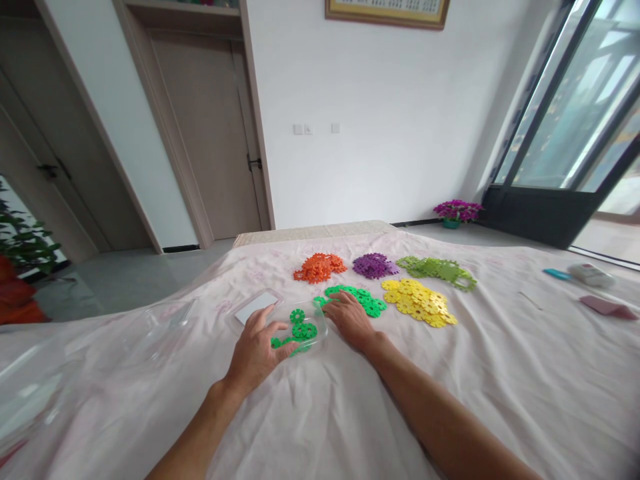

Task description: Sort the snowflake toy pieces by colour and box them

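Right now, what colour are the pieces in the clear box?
Green, seen in the head view: the pieces in the clear box.

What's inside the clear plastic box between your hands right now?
The shallow clear plastic box holds several bright green snowflake-shaped plastic discs. The left hand rests over its near-left part, so anything beneath those fingers is hidden. The right hand lies beside it on the loose green pile.
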### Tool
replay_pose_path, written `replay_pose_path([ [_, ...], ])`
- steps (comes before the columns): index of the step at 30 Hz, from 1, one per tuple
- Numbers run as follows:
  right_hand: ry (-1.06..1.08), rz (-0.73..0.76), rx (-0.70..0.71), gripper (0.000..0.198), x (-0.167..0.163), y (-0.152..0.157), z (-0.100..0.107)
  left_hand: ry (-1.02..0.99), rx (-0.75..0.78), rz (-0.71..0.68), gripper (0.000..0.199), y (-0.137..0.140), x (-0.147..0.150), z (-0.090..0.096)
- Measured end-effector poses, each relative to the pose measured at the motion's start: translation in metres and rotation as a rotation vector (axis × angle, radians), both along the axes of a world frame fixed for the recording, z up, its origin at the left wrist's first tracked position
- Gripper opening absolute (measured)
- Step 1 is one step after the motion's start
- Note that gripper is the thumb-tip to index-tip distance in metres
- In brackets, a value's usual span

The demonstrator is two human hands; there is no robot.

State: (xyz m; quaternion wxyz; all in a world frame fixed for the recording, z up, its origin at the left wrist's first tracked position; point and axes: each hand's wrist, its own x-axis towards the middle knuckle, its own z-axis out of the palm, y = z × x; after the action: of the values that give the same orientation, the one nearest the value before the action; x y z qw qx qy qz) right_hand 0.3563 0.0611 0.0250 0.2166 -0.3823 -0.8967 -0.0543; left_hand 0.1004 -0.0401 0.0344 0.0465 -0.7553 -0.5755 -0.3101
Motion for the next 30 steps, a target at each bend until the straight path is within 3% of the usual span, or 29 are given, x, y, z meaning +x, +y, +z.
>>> replay_pose_path([
  [8,0.084,-0.203,0.028,0.026,0.004,0.001,-0.004,-0.001,-0.011,-0.005,0.042,0.003,-0.001,-0.002],
  [13,0.348,-0.284,0.019,0.035,0.007,0.0,0.001,0.007,-0.015,-0.005,0.044,0.004,-0.001,-0.003],
  [15,0.481,-0.257,0.029,0.038,0.002,-0.006,0.008,0.006,-0.016,-0.004,0.044,0.004,0.0,-0.002],
  [18,0.553,-0.087,-0.028,0.039,-0.008,-0.015,0.017,-0.004,-0.014,-0.001,0.041,0.003,0.002,-0.001],
  [21,0.504,-0.009,-0.087,0.036,-0.01,-0.016,0.018,-0.018,0.013,-0.004,0.037,0.003,0.003,-0.001],
  [26,0.227,-0.268,-0.052,0.028,0.008,-0.003,0.005,-0.03,0.039,-0.01,0.034,0.005,0.002,-0.004],
  [30,0.084,-0.312,-0.034,0.043,0.013,0.003,-0.005,-0.015,0.03,-0.011,0.036,0.006,0.001,-0.005],
])
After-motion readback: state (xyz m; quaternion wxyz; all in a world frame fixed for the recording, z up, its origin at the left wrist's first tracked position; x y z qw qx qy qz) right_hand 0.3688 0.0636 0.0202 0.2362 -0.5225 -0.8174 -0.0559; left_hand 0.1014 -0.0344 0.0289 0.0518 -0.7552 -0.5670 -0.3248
